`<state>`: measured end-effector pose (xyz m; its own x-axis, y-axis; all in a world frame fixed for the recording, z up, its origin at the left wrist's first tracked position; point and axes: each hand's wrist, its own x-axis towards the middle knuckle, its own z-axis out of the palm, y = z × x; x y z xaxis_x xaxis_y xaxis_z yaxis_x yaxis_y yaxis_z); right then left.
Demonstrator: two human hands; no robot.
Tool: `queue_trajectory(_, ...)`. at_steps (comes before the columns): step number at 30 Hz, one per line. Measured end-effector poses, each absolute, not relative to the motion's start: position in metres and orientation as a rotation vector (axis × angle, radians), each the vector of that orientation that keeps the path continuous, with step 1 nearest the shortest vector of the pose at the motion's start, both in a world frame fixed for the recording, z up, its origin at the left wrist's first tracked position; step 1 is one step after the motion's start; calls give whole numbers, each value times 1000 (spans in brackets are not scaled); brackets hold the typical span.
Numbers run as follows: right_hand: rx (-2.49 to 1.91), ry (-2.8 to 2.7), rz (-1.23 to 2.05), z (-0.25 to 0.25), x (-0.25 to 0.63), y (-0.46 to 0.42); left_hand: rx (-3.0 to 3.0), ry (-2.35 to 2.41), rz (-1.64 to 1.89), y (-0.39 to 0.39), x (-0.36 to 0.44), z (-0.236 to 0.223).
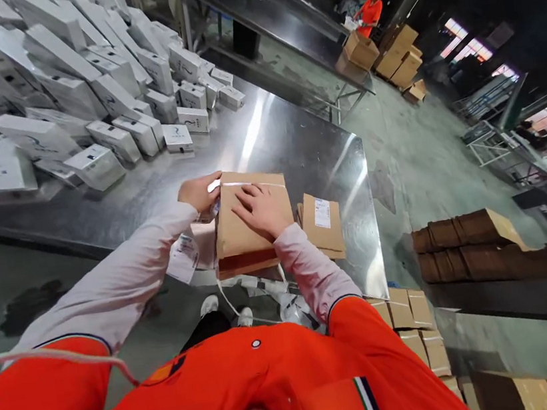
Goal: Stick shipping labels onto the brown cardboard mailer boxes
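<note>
A brown cardboard box (250, 218) lies flat on the steel table (295, 141), with a pale strip of tape (250, 184) across its far end. My right hand (260, 210) rests flat on its top, fingers spread. My left hand (200, 193) grips the box's far left corner, where something shiny shows by the fingers, too small to name. A second cardboard box (322, 222) with a white label lies just to the right. A white labelled packet (184, 254) hangs over the table's near edge, left of the box.
Many white printed boxes (87, 88) lie heaped on the table's far left. Behind stands another steel table (260, 25), where a person in an orange top (369, 14) handles a carton. Stacked flat cardboard (481, 248) sits on the right, with more cartons (408, 311) near my right elbow.
</note>
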<state>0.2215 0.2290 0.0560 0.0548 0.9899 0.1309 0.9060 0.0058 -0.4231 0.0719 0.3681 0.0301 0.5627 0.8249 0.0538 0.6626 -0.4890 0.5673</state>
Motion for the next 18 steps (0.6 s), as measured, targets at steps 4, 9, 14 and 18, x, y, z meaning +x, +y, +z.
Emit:
queue_trajectory(4, -2022, -1957, 196, 51, 223, 218, 2289, 1168, 523, 373, 72, 11)
queue_trajectory(9, -2044, -2007, 210, 54, 220, 218, 2269, 1120, 488, 399, 80, 7)
queue_trajectory(14, -1991, -2052, 205, 54, 217, 215, 2173, 1033, 216, 462, 120, 5)
queue_trajectory(18, -2023, -2019, 202, 54, 216, 212, 2106, 932, 25, 475, 162, -8)
